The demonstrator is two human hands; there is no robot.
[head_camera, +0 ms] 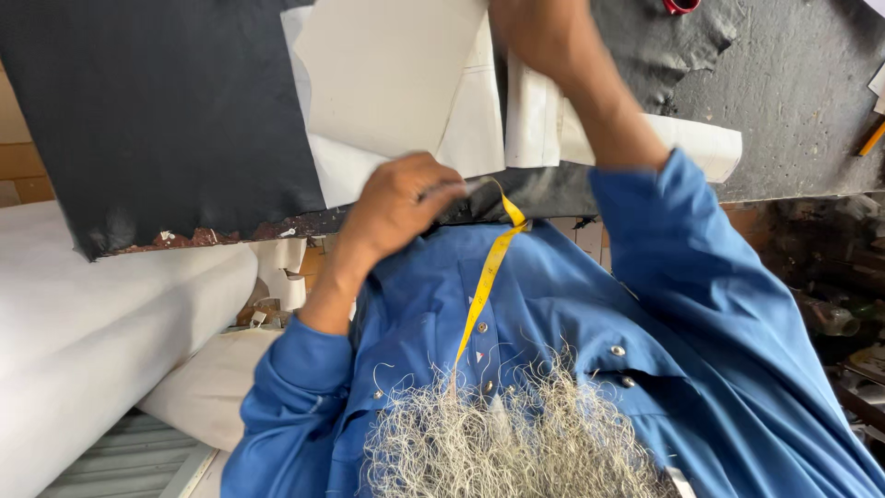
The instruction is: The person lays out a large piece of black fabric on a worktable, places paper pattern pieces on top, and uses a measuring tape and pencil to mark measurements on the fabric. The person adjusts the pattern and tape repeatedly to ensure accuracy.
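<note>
My left hand (396,207) is closed at the near edge of the work table (793,138), its fingers pinching the end of a yellow tape measure (487,277) that hangs down over my blue shirt. Just beyond it lie cream paper pattern pieces (387,74) on a black cloth (166,111). My right hand (539,32) reaches farther across the table and rests on folded white paper pieces (535,120). Its fingers are cut off by the top edge of the view. A rolled white sheet (705,143) lies beside my right forearm.
A red object (680,5) shows at the table's far edge and an orange pencil (871,138) at the right. Big white fabric rolls (83,323) lie low on the left. Dark clutter (830,314) sits below the table on the right.
</note>
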